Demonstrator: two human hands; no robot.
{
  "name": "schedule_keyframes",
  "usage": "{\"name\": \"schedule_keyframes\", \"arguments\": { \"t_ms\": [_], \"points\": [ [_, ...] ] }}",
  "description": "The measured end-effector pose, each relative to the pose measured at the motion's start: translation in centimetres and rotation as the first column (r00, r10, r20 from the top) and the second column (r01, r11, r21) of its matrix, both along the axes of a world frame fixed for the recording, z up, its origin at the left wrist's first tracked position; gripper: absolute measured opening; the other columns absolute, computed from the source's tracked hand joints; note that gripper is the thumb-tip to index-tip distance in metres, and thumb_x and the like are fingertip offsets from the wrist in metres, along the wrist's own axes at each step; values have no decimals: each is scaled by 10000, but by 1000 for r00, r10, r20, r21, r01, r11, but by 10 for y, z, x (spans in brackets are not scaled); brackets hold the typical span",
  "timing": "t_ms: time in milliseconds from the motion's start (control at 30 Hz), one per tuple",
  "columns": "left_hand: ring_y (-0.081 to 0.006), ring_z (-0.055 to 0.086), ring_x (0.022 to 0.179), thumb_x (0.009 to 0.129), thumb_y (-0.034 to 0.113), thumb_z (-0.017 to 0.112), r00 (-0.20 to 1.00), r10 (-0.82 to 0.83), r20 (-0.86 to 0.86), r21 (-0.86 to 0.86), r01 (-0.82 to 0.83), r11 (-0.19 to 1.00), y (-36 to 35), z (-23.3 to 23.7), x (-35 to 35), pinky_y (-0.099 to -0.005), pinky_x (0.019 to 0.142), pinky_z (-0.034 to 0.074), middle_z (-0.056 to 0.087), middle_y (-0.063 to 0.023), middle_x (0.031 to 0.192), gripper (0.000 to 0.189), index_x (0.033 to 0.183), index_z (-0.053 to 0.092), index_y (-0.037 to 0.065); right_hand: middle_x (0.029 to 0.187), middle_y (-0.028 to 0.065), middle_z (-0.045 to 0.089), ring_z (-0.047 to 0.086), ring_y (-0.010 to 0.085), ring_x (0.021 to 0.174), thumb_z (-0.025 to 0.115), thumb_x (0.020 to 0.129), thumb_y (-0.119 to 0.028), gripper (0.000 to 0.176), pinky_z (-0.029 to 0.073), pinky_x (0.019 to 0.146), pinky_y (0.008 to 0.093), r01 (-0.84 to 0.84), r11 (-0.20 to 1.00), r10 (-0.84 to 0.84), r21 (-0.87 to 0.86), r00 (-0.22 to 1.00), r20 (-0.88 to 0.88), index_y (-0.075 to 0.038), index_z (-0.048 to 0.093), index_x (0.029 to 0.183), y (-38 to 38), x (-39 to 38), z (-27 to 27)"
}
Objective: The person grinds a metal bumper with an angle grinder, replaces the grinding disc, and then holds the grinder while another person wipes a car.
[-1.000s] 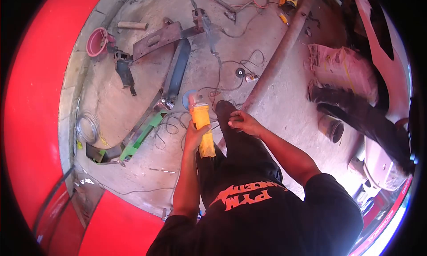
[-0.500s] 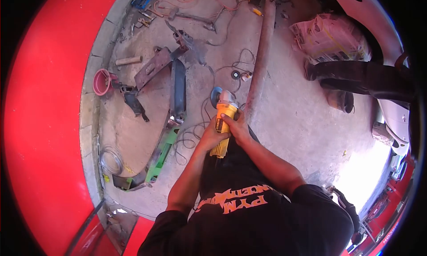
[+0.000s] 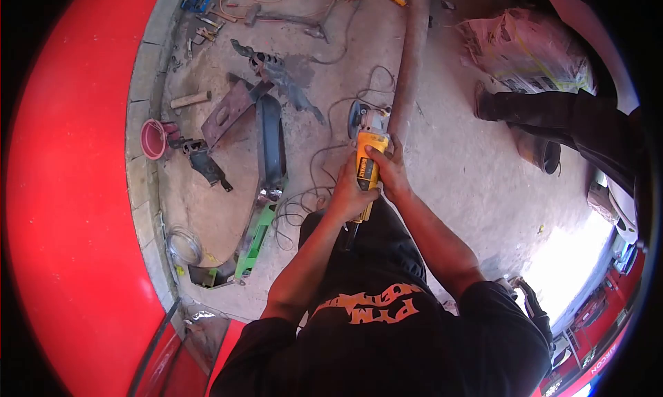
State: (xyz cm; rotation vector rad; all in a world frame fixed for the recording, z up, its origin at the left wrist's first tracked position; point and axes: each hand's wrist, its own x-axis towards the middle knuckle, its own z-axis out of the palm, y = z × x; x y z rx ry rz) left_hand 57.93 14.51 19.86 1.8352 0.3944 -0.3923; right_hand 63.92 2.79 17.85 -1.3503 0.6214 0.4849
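Both my hands hold a yellow angle grinder (image 3: 369, 157) in front of my body. My left hand (image 3: 351, 195) wraps round the lower part of its body, near the black cord end. Higher up, my right hand (image 3: 391, 169) grips the grinder's right side, with the thumb across the yellow housing. The grinder's dark disc (image 3: 355, 119) faces left at the top of the tool, apart from any workpiece. Just beyond it on the right lies a long brown pipe (image 3: 409, 65). To the left stands a metal frame with a dark beam (image 3: 271, 145) and a green part (image 3: 255, 241).
A pink bucket (image 3: 155, 140) stands by the block kerb at left. A hammer (image 3: 286, 20) and black cables (image 3: 311, 183) lie on the concrete. At right are another person's legs (image 3: 545, 110), a dark bucket (image 3: 541, 155) and a paper-wrapped bundle (image 3: 528, 48).
The grinder and both hands have moved up and right in view, nearer the pipe. The grinder is turned slightly, and the camera view has shifted a little.
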Motion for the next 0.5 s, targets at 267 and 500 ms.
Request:
{"name": "schedule_keyframes", "arguments": {
  "t_ms": [267,500],
  "points": [
    [-395,490,1211,689,216,815,999,35,-39,172,-28,985,-38,14,38,-445,1050,392,490,-261,1261,924,1438,315,3,971,135,657,668,231,809,714,888,-262,610,553,707,326,39,986,-14,161,988,-156,5,388,1329,-11,83,-11],
    [-323,488,1265,750,321,827,929,-325,-176,-8,329,944,40,-39,84,-380,993,461,459,-215,1386,904,1458,335,50,826,130,680,666,206,674,508,970,-487,499,560,619,337,79,845,170,529,897,-407,-10,633,1045,-62,86,-67]
  ]
}}
